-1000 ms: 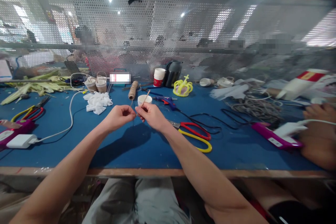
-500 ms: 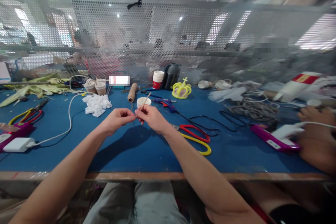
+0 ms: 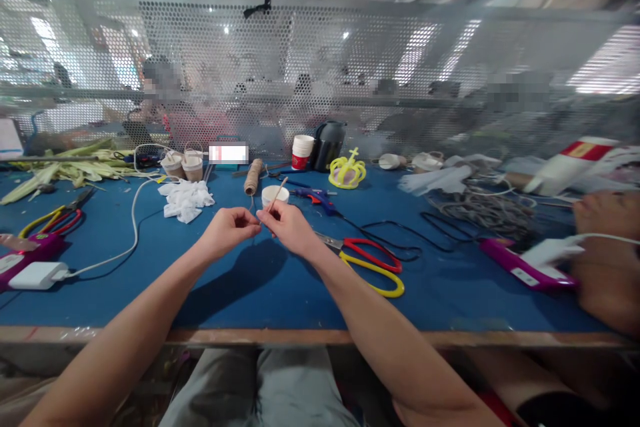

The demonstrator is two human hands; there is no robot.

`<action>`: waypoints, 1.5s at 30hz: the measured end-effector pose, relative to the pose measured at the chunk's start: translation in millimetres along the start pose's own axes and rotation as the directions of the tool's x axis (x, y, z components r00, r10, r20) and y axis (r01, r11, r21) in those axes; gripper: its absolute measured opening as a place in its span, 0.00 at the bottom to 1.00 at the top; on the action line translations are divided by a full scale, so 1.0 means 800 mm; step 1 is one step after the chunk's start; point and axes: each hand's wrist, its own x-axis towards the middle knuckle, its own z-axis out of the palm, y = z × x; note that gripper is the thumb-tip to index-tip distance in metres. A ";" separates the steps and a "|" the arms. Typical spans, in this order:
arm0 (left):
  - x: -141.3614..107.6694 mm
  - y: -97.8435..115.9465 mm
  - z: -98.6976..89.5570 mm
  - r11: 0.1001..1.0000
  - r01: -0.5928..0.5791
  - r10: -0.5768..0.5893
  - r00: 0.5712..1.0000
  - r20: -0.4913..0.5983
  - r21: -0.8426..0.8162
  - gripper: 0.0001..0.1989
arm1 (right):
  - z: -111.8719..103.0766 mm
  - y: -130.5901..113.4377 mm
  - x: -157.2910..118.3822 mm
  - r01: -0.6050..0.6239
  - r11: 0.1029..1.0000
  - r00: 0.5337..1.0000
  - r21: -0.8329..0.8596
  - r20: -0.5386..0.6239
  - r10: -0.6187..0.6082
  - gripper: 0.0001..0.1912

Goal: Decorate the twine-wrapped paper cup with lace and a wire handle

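Note:
Over the middle of the blue table, my right hand (image 3: 286, 225) pinches a thin, light-brown stick (image 3: 281, 189) that slants up and to the right. My left hand (image 3: 231, 229) is closed in a pinch, its fingertips meeting the right ones near the stick's lower end. What the left fingers hold is too small to make out. Behind them lies a spool of brown twine (image 3: 253, 177), with a strand running down toward my hands. A white paper cup (image 3: 275, 195) stands just beyond the stick. Scissors with red and yellow handles (image 3: 373, 265) lie beside my right forearm.
A blue glue gun (image 3: 323, 200) with a black cord, a yellow crown-shaped piece (image 3: 347, 172), stacked cups (image 3: 302, 152) and a dark jug (image 3: 330, 145) stand behind. White cloth (image 3: 186, 200) and a power strip (image 3: 30, 259) are left. Another person's hand (image 3: 605, 220) is far right.
My hands stay almost in place, with slight finger movement around the stick. The view has shifted very little.

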 end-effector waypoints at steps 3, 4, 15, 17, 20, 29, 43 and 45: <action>0.000 0.000 0.004 1.000 0.011 -0.012 0.999 -0.031 -0.021 0.10 | 0.001 0.000 -0.001 0.018 1.000 0.999 -0.015 -0.030 -0.019 0.10; -0.001 0.000 0.004 0.999 0.017 -0.018 0.999 -0.030 -0.032 0.11 | 0.001 0.000 -0.001 0.025 1.000 0.999 -0.008 -0.022 -0.025 0.10; -0.002 0.003 -0.005 0.991 0.100 -0.093 0.992 0.083 -0.088 0.11 | -0.005 0.002 0.000 0.047 0.998 0.993 0.047 0.107 -0.052 0.12; -0.003 0.005 -0.005 0.994 0.087 -0.083 0.994 0.065 -0.070 0.10 | -0.005 0.002 0.000 0.040 0.999 0.995 0.019 0.088 -0.042 0.12; -0.004 0.006 -0.003 0.997 0.072 -0.071 0.997 0.032 -0.040 0.09 | -0.004 0.001 -0.001 0.034 0.999 0.998 -0.021 0.061 -0.032 0.12; -0.003 0.005 -0.003 0.998 0.052 -0.052 0.998 -0.021 0.029 0.09 | -0.002 -0.001 -0.002 0.033 0.996 0.999 -0.081 0.018 -0.032 0.13; -0.001 -0.001 0.002 1.000 0.022 -0.022 0.999 -0.039 -0.003 0.11 | 0.001 -0.001 -0.002 0.028 0.999 0.999 -0.031 0.018 -0.027 0.13; -0.002 0.000 0.002 0.999 0.035 -0.035 0.999 -0.019 -0.019 0.11 | 0.000 0.000 -0.001 0.028 1.000 0.998 0.014 0.054 -0.029 0.12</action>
